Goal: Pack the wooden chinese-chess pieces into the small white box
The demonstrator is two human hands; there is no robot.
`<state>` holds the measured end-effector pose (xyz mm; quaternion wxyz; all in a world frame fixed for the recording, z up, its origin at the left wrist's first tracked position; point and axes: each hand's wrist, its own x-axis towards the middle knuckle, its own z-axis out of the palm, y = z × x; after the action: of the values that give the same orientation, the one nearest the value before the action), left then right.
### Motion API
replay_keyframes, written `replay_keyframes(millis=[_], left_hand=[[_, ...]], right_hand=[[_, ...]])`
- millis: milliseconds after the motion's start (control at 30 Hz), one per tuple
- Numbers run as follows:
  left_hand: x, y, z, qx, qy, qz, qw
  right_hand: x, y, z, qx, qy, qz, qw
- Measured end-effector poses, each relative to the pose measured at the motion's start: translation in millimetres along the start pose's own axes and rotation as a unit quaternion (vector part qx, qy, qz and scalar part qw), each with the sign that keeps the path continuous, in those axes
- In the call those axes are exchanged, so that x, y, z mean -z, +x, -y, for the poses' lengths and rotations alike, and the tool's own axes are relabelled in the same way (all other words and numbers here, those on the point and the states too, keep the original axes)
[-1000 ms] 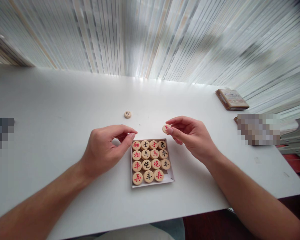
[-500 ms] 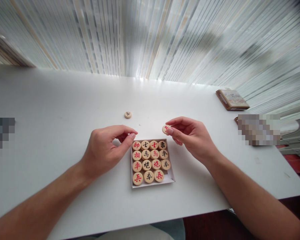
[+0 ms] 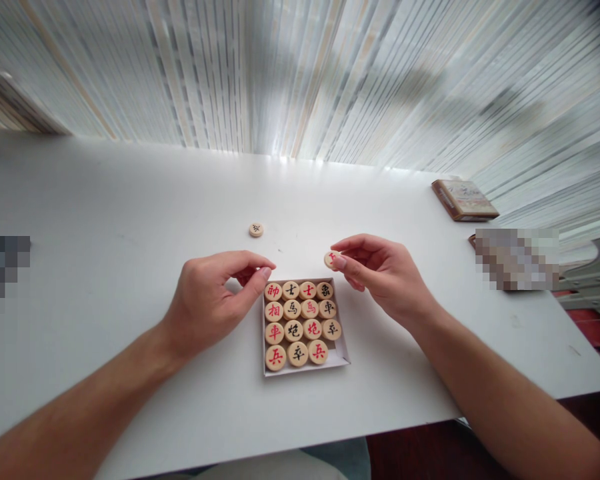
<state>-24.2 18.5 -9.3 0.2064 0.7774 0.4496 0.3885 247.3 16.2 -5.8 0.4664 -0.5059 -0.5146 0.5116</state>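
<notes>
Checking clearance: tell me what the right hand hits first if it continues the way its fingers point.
Right hand, pinching a round wooden red-marked piece, would likely meet the left hand first; depth unclear.

I have one view only, from the head, looking forward and down across the white bench from its near edge toward the far edge and the striped wall, close over the near middle.
</notes>
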Motion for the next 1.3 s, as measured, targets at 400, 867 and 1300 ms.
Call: replay_keyframes(millis=[400,867,1300], left_hand=[[-0.5,0.3,1.1,-0.002,-0.001,0.003,1.0],[-1.9,-0.5,2.5,-0.015,0.0,0.004,1.0],[-1.3,-0.1,1.4,-0.017,-0.002,0.006,1.0]], right_hand=[[-0.6,0.1,0.0,-0.001,0.007,0.002,1.0],[0.0,0.4,-1.3,0.005,0.015,0.004,1.0],[-1.0,-0.1,0.3,0.001,0.019,0.007,1.0]])
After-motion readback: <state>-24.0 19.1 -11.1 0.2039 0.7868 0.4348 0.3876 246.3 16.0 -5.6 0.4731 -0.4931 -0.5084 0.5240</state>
